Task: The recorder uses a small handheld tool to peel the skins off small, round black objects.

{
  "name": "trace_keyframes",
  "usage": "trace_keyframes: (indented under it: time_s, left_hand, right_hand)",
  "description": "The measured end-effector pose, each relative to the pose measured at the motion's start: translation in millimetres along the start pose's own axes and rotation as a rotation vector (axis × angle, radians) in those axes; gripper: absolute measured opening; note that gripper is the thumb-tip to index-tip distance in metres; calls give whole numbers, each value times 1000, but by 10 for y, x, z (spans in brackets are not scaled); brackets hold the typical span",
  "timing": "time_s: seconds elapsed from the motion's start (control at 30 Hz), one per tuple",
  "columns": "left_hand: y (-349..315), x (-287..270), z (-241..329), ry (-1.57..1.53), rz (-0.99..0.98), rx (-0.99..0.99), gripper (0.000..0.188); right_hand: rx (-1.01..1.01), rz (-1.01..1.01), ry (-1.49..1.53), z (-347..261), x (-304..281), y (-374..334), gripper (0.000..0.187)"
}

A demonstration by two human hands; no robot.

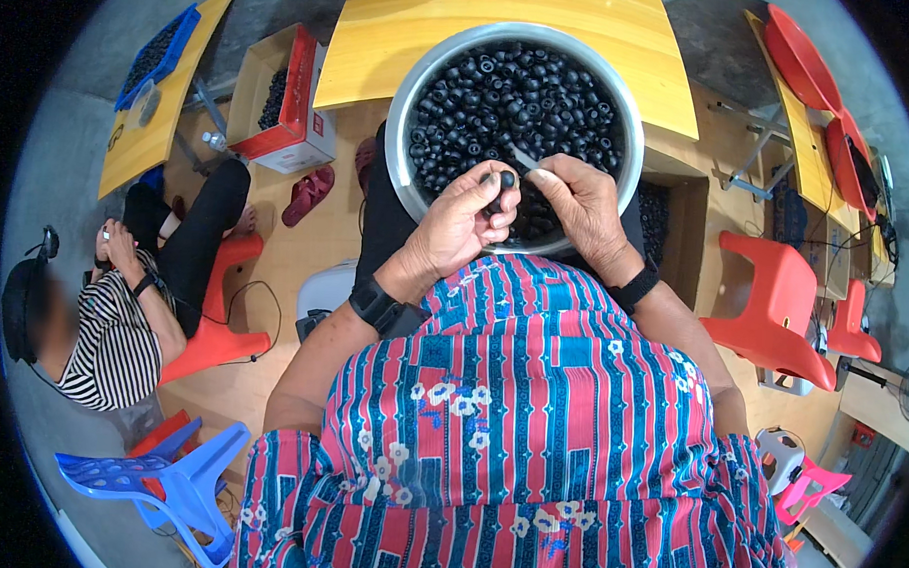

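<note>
A wide metal basin sits at my lap, filled with small round black pieces, many showing a hollow or hole. Over its near side, my left hand is closed around a few of the black pieces, gripped between thumb and fingers. My right hand pinches a thin pale tool, like a small blade; its handle is hidden in the fingers. The tool's tip is over the pieces in the basin, just beyond my left fingers.
A yellow table stands beyond the basin. At left are a red-and-white carton, a maroon slipper and a seated person in stripes. A cardboard box and a red stool stand at right; a blue chair is lower left.
</note>
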State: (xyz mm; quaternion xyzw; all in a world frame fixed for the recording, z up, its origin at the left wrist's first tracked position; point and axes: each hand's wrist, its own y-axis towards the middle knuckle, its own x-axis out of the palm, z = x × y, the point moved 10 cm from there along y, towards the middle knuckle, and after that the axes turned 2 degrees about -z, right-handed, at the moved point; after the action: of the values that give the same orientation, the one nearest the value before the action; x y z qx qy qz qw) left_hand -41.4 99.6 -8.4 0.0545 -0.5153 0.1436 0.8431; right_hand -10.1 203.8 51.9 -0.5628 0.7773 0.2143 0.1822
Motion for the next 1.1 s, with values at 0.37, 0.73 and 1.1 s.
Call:
trace_keyframes:
  time_s: [0.37,0.73,1.1]
  left_hand:
    - [-2,-81,-37,67,81,0,20]
    - [6,-95,-96,56,137,-37,18]
    - [-26,-54,81,111,113,66,17]
  right_hand:
    - [-43,16,323,88,90,-14,30]
    - [-178,62,-49,-265,-21,-37,22]
    - [-236,-48,-166,-289,42,-64,23]
